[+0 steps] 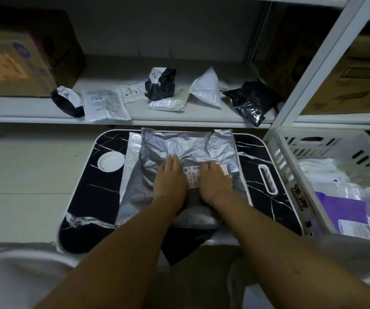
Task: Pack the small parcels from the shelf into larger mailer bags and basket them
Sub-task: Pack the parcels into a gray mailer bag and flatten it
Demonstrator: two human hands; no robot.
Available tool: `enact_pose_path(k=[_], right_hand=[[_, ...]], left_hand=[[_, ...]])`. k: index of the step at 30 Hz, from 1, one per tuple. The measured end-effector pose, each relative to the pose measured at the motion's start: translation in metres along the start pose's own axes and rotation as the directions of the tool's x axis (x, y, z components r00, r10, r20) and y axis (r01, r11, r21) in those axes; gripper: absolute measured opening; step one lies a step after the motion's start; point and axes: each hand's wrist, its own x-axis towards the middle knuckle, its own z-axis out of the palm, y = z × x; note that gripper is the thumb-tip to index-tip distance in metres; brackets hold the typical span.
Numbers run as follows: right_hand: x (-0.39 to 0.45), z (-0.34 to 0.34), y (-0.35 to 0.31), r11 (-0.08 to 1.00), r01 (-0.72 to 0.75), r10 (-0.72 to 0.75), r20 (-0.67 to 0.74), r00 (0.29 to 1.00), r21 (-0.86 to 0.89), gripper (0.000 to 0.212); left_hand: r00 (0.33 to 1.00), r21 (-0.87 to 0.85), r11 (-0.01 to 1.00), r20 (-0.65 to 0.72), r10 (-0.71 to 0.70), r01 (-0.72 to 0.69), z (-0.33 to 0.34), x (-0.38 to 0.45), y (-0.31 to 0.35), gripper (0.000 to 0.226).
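Both hands flat, fingers straight, left hand (170,179) and right hand (213,181) pressing grey mailer bag (186,148); basket (291,175) lies right, nearer right hand

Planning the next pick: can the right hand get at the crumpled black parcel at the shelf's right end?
Probably yes. The right hand lies flat on the grey mailer bag, holding nothing, and the black parcel sits at the shelf's open front edge with nothing between them.
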Motion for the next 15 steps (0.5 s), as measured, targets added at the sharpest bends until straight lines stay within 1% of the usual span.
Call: enact_pose_path(k=[2,3,4,6,8,11,15], right_hand=[[-0.018,-0.001,-0.011,0.996,-0.074,0.069,-0.106,0.992,-0.049,0.049],[-0.026,0.000,-0.016,0.993,-0.103,0.096,-0.121,0.988,-0.052,0.048],[-0.035,0.003,-0.020,0.991,-0.124,0.119,-0.123,0.985,-0.040,0.046],[-0.047,0.012,-0.020,0.989,-0.146,0.145,-0.084,0.986,-0.006,0.048],[-0.059,0.023,-0.011,0.994,-0.105,0.104,-0.044,0.994,-0.024,0.056],[-0.070,0.034,0.006,0.998,-0.013,0.010,-0.032,0.999,-0.067,0.063],[-0.076,0.036,0.009,0.996,-0.015,0.014,-0.018,1.000,-0.092,0.078]], left_hand=[[1.000,-0.070,0.997,-0.005,0.027,-0.027,-0.009,-0.013,0.015,0.037],[1.000,-0.096,0.995,0.012,0.017,-0.016,-0.010,-0.020,0.018,0.037],[0.999,-0.108,0.994,0.042,0.002,0.003,-0.009,-0.028,0.019,0.041],[0.993,-0.119,0.992,0.115,-0.029,0.043,0.000,-0.042,0.012,0.058],[0.983,-0.155,0.985,0.176,-0.053,0.080,0.013,-0.052,0.000,0.064],[0.978,-0.181,0.980,0.204,-0.050,0.088,0.029,-0.064,-0.014,0.079],[0.976,-0.202,0.976,0.214,-0.035,0.079,0.039,-0.070,-0.019,0.102]])
